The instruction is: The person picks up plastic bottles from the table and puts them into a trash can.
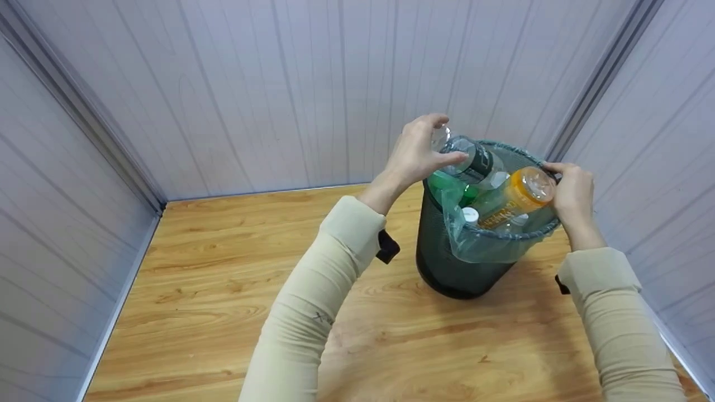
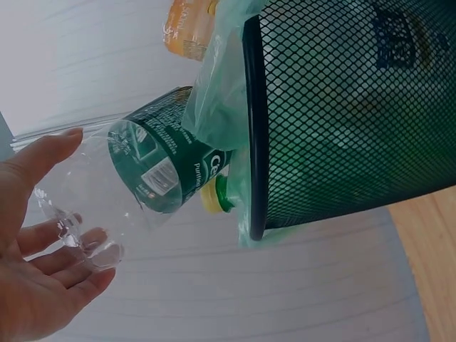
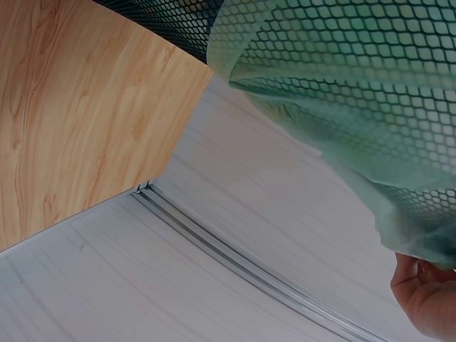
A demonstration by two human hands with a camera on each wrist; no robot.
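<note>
A black mesh trash can [image 1: 447,262] with a green plastic liner [image 1: 486,250] folded over its rim stands tilted on the wood-grain surface. My left hand [image 1: 414,149] holds the base of a clear plastic bottle [image 2: 167,153] with a dark green label, thumb on one side and fingers on the other. The bottle slants over the rim, its neck end down inside the can. At the can's right side, my right hand [image 1: 575,192] grips the rim and liner. An orange-labelled bottle [image 1: 528,190] sticks up from the can, base upward.
Other bottles fill the can, including a green one [image 1: 469,194] and one with a white cap [image 1: 470,214]. Pale panel walls [image 1: 301,95] enclose the wood-grain surface [image 1: 223,268] at the back and both sides. The can stands near the back right corner.
</note>
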